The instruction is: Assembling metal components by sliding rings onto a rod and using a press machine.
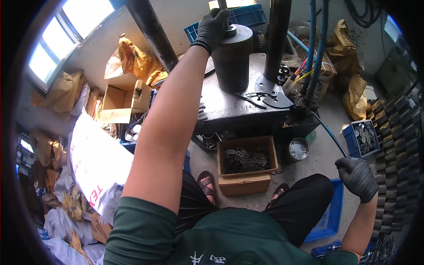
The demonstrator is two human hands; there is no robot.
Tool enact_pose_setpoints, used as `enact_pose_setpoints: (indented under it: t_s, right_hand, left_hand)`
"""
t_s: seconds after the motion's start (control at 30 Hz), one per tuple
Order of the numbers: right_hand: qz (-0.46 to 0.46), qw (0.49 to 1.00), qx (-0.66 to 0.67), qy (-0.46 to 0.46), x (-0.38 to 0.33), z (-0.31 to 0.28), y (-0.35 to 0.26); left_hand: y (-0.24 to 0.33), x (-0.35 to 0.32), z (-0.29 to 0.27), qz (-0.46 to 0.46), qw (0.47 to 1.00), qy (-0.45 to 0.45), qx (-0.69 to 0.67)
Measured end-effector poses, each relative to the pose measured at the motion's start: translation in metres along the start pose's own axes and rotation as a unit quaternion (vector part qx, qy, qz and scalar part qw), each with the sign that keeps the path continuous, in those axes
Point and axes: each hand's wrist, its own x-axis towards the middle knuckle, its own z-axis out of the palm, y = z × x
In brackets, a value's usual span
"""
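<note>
My left hand [212,30], in a dark glove, reaches up to the top of a thick grey metal cylinder [233,62] that stands on a steel press table [221,99]. Its fingers are curled beside a dark ring [230,31] on the cylinder, just below an upright metal rod [222,4]. What they grip is hidden. Low at the right, my gloved right hand [358,178] is wrapped round the end of a long thin lever [330,132], which slants up to the press. Flat curved metal plates [278,100] and a few small bearings lie on the table's right part.
An open cardboard box [247,176] of small metal rings sits on the floor between my feet, beside a round tin [297,149]. A blue bin [361,138] of metal parts and stacked dark cylinders [393,163] stand right. Left is a white sack [99,161].
</note>
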Motion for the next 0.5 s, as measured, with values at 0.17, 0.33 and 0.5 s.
enact_pose_setpoints:
  t_s: [0.17,0.33,0.5]
  right_hand:
    - [-0.021,0.999,0.030,0.037,-0.005,0.004,0.008]
    - [-0.020,1.000,-0.020,0.007,-0.004,0.002,0.007]
    - [-0.010,0.994,0.071,0.077,-0.003,0.004,0.009]
  left_hand:
    - [0.002,0.003,0.002,-0.003,0.998,0.001,0.059]
    - [0.002,0.001,0.004,0.001,0.997,0.015,0.078]
    - [-0.006,0.007,0.000,-0.002,1.000,-0.002,0.020]
